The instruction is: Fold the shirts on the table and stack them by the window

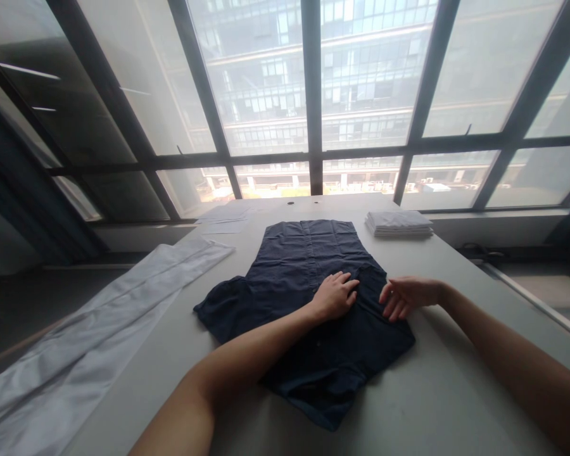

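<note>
A dark navy button-front shirt (pixel 285 272) lies spread on the white table, its hem toward the windows and its collar end toward me. The sleeve on the left sticks out to the side. My left hand (pixel 335 295) rests on the shirt right of its button line, fingers loosely stretched and holding nothing. At the shirt's right edge is my right hand (pixel 406 297), turned sideways with bent, slightly parted fingers touching the cloth near the right sleeve. I see no cloth pinched in it.
The white table (pixel 437 386) runs toward large windows. A folded stack of white cloth (pixel 399 224) sits at its far right. White sheets (pixel 225 218) lie at the far left. Long whitish fabric (pixel 99 323) hangs over the left edge. A dark curtain (pixel 23 190) stands at left.
</note>
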The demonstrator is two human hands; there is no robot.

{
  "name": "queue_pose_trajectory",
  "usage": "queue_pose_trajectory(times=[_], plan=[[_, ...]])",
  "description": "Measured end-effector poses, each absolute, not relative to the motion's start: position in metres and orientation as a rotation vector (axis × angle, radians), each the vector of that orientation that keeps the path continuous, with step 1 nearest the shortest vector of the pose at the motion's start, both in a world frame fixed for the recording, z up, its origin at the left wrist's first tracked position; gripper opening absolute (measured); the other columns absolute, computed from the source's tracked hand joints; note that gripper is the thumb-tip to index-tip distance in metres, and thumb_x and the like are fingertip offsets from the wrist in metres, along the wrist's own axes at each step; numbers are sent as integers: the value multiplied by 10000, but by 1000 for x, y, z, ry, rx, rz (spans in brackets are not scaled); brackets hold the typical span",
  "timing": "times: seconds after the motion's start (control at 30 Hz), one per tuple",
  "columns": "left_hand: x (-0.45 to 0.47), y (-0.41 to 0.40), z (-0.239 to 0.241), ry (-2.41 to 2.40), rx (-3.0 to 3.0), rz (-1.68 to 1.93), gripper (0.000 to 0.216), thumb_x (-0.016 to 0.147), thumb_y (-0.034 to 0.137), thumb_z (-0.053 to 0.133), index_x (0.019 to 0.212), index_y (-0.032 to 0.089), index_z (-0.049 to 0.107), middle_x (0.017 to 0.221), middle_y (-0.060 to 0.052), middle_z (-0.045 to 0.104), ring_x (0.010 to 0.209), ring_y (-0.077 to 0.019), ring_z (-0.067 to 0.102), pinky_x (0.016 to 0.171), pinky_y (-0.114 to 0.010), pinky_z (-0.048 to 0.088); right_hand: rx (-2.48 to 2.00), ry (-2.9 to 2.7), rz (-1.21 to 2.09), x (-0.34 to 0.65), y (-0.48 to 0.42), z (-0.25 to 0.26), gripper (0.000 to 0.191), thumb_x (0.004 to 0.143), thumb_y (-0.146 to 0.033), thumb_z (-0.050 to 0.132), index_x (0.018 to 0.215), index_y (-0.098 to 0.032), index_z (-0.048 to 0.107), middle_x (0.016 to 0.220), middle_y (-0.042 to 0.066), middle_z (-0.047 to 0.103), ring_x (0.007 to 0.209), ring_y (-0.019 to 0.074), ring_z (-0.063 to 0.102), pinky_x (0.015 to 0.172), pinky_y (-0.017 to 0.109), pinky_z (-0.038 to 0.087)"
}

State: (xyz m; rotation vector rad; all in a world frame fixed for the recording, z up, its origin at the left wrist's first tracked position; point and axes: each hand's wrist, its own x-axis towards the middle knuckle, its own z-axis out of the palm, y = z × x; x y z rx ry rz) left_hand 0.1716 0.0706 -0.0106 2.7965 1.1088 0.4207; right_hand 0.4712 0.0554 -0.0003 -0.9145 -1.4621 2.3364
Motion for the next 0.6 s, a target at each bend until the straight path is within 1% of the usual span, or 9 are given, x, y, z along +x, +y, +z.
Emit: queue_pose_trajectory(times=[0.07,0.1,0.2,0.27,0.3,0.37,0.43,0.5,0.6], plan=[[172,71,-11,1107,2802,424,450,1032,405,475,1444,264,586,1559,-72,500,1461,-295,425,1212,-466,353,-895,-1473,2355,470,54,0,585,1053,-566,379,1235,-87,660,1150,236,750,1038,315,755,859,442,623],[172,71,-11,1106,2804,424,449,1033,406,473,1443,265,586,1558,-71,502,1461,-294,425,1212,-466,354,-888,-1463,2348,469,54,0,588,1055,-562,377,1277,-85,641,1167,236,745,1046,313,752,877,445,618],[172,71,-10,1106,2804,424,450,1033,409,473,1445,264,584,1555,-75,504,1461,-297,425,1211,-471,354,-869,-1363,2215,465,59,-4,561,1067,-518,377,1383,-102,582,1275,213,709,1167,289,703,1040,457,540],[172,70,-10,1106,2804,423,451,1033,405,474,1445,258,585,1554,-82,505,1459,-303,428,1209,-478,355,-834,-1253,2023,464,66,-8,519,1071,-494,374,1363,-131,601,1337,175,686,1281,265,632,1152,449,446],[172,70,-9,1106,2803,422,451,1032,402,474,1444,255,586,1553,-87,506,1458,-304,429,1208,-480,355,-819,-1194,1919,464,70,-10,498,1068,-491,375,1339,-151,618,1347,154,684,1318,255,603,1184,448,410],[172,70,-9,1104,2803,421,451,1032,397,473,1443,250,587,1553,-93,506,1460,-305,427,1209,-484,354,-809,-1079,1743,465,77,-15,470,1057,-502,381,1292,-190,642,1327,126,701,1344,248,580,1204,464,389],[172,70,-9,1098,2804,423,451,1033,394,471,1443,247,586,1554,-94,505,1463,-304,424,1211,-482,351,-808,-985,1643,468,81,-16,481,1042,-535,376,1262,-208,652,1299,126,715,1342,260,581,1200,488,399],[172,71,-9,1095,2807,423,452,1033,392,470,1444,246,586,1555,-91,503,1464,-302,423,1212,-478,349,-787,-932,1598,471,81,-15,542,1024,-593,346,1255,-211,653,1304,138,710,1352,278,570,1202,508,395],[172,71,-10,1098,2810,425,451,1032,396,473,1445,255,584,1557,-78,503,1463,-296,424,1215,-469,348,-742,-918,1560,472,76,-9,656,980,-696,319,1294,-212,633,1366,155,670,1385,305,533,1210,533,375]])
